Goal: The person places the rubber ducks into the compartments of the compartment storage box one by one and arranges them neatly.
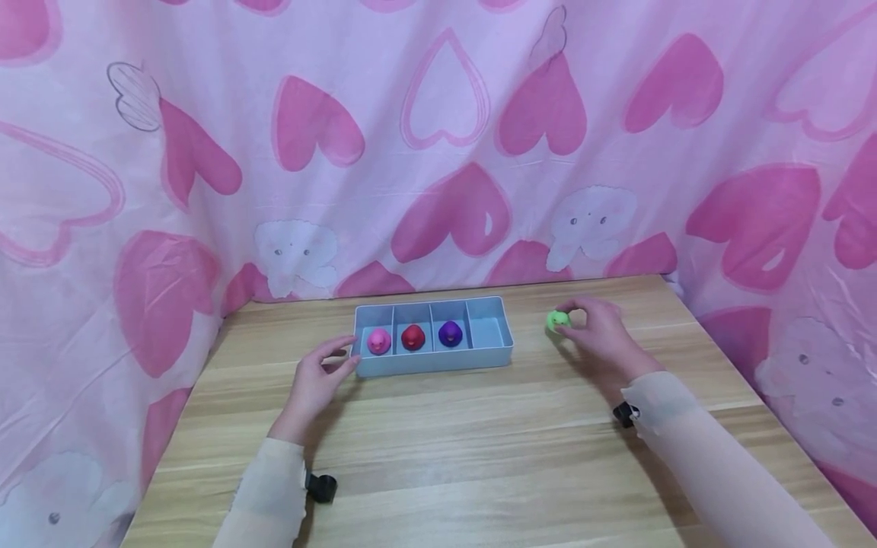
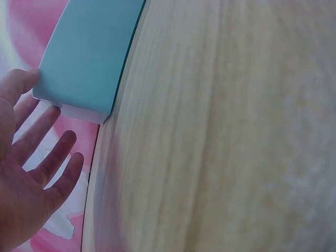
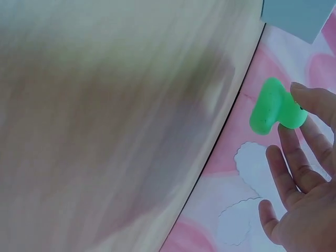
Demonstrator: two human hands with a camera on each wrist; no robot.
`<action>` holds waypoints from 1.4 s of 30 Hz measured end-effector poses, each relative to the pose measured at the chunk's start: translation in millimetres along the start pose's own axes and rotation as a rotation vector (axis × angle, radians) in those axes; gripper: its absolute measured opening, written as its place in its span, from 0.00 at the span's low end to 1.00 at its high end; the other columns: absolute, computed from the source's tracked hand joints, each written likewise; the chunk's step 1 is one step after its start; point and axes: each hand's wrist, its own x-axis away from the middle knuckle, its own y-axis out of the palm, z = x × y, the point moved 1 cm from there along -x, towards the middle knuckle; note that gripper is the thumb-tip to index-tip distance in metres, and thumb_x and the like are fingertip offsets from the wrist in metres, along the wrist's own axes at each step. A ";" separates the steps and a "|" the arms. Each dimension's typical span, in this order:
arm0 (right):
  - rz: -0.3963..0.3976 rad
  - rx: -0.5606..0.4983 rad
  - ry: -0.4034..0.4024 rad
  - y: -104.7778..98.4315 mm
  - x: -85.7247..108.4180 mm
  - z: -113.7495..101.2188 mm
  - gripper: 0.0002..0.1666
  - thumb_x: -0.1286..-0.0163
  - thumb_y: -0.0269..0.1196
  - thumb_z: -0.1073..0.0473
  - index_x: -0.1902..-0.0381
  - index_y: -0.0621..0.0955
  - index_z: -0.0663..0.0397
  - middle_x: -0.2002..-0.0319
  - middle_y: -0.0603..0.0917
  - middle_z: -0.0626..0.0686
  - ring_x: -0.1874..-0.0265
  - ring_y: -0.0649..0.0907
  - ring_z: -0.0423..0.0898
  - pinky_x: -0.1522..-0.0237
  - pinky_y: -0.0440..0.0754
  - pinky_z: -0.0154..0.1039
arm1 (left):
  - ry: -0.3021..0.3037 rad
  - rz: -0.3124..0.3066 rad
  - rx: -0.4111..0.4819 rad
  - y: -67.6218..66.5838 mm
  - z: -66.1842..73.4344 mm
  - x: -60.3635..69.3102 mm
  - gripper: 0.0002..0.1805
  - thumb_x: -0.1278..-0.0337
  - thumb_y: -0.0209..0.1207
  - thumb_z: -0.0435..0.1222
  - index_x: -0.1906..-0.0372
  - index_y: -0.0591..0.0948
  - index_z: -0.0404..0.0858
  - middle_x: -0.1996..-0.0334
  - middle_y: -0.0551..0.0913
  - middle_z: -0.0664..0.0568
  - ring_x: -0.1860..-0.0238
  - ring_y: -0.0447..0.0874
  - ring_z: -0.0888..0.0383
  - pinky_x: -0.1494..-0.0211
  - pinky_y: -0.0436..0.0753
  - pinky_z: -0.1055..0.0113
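Observation:
A light blue divided box (image 1: 438, 364) stands on the table, a small toy duck in three of its compartments. From the left come a pink duck (image 1: 379, 342), a red duck (image 1: 413, 337) and a purple duck (image 1: 450, 333); the rightmost compartment shows its bare floor. My left hand (image 1: 318, 384) touches the box's left end with thumb and fingertips, its other fingers spread in the left wrist view. To the right of the box, my right hand (image 1: 603, 335) pinches a bright green duck (image 3: 281, 107) between thumb and fingers, apparently just above the tabletop.
The wood-grain table (image 1: 438, 457) ends at the back against a pink curtain (image 1: 438, 152) printed with hearts, which also hangs at both sides. A black wrist camera (image 1: 320, 488) sits at the left sleeve and another black camera (image 1: 625, 414) at the right.

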 end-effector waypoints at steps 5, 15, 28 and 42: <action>-0.010 -0.008 0.034 1.4 -2.4 -5.4 0.18 0.33 0.73 0.57 0.47 0.84 0.53 0.47 0.86 0.56 0.39 0.78 0.61 0.29 0.56 0.66 | -0.002 0.003 0.000 -0.2 0.3 0.1 0.27 0.31 0.65 0.48 0.30 0.78 0.48 0.30 0.76 0.47 0.34 0.78 0.41 0.35 0.84 0.45; -0.004 -0.010 -0.007 1.5 -5.8 -21.6 0.19 0.35 0.74 0.59 0.47 0.84 0.53 0.47 0.86 0.57 0.41 0.79 0.60 0.29 0.59 0.67 | 0.007 0.011 -0.003 1.3 -1.5 1.1 0.27 0.30 0.65 0.47 0.31 0.78 0.46 0.30 0.76 0.46 0.34 0.79 0.40 0.35 0.84 0.45; 0.055 -0.014 -0.115 4.9 -11.1 -45.2 0.19 0.39 0.76 0.61 0.50 0.86 0.55 0.50 0.88 0.57 0.45 0.82 0.59 0.32 0.67 0.64 | 0.001 0.015 -0.013 0.1 1.1 2.1 0.27 0.31 0.65 0.47 0.30 0.78 0.46 0.31 0.76 0.44 0.37 0.81 0.39 0.37 0.85 0.46; 0.057 -0.027 -0.199 16.2 -20.6 -75.3 0.20 0.40 0.78 0.60 0.51 0.85 0.54 0.51 0.89 0.55 0.44 0.81 0.57 0.32 0.64 0.62 | 0.053 0.026 -0.010 1.3 0.2 0.8 0.25 0.30 0.65 0.44 0.32 0.79 0.44 0.31 0.77 0.45 0.34 0.77 0.42 0.33 0.82 0.44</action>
